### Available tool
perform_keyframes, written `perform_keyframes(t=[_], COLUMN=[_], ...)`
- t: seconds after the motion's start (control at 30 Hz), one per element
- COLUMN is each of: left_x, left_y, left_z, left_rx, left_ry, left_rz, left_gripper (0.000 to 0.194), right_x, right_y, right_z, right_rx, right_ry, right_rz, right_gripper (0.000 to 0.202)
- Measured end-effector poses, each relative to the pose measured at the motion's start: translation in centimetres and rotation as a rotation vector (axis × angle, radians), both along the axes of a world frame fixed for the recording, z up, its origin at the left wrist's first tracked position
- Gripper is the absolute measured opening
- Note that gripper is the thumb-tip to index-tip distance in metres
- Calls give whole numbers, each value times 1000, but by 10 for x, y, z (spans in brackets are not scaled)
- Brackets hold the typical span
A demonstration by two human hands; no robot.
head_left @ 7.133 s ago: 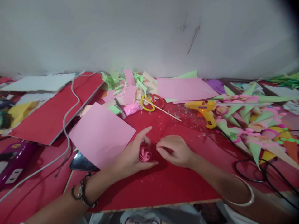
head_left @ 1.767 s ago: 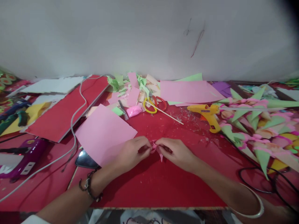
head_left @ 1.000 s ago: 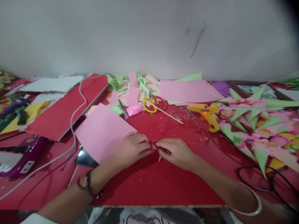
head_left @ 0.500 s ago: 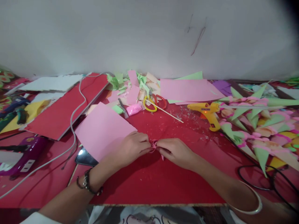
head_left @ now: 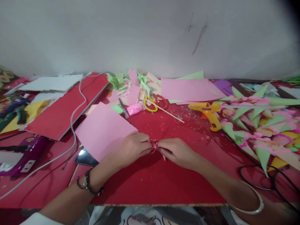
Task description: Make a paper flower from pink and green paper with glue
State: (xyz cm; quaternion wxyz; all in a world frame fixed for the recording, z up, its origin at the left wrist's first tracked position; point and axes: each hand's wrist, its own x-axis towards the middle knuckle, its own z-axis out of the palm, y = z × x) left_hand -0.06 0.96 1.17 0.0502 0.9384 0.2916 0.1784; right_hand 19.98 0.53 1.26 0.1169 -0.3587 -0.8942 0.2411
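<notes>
Between my two hands is a small curled pink paper strip (head_left: 154,145), pinched at its left side by my left hand (head_left: 135,147) and at its right by my right hand (head_left: 175,152). A short pink end hangs below my right fingertips. My left forearm passes over the corner of a pink paper sheet (head_left: 103,128). Beyond my hands lie scissors with yellow and red handles (head_left: 150,104) and a thin pale stick (head_left: 171,115). The fingertips hide part of the strip.
A yellow glue gun (head_left: 209,114) stands right of the scissors, beside a pile of green and pink paper flowers (head_left: 262,120). At the left are a phone (head_left: 85,157), a white cable (head_left: 73,122), a red board (head_left: 67,109) and a purple tool (head_left: 31,153). Paper scraps lie behind.
The loose pink end under my right hand has shifted slightly to the right. Both hands keep their pinch in nearly the same place.
</notes>
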Motion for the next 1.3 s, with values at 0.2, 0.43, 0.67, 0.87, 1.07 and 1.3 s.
perform_keyframes(t=[0.2,0.43,0.67,0.87,1.07,1.3], left_x=[-1,0,-1,-1,-1,2], left_y=[-1,-1,-2,1,0,-3], left_z=[0,1,1,-1,1,5], left_rx=[5,22,28,10,82,190], left_ry=[16,5,33,5,13,73], left_rz=[2,14,29,21,-4,-31], left_gripper=[30,26,23,23,28,31], right_x=[1,2,2,1,0,-1], right_y=[1,1,2,0,-1,-2], right_z=[-3,-2,-2,-2,-2,-1], right_rx=[29,23,12,70,109,163], right_ry=[-6,20,34,-37,-86,-118], right_rz=[12,33,50,-3,-5,28], right_gripper=[17,17,17,10,22,21])
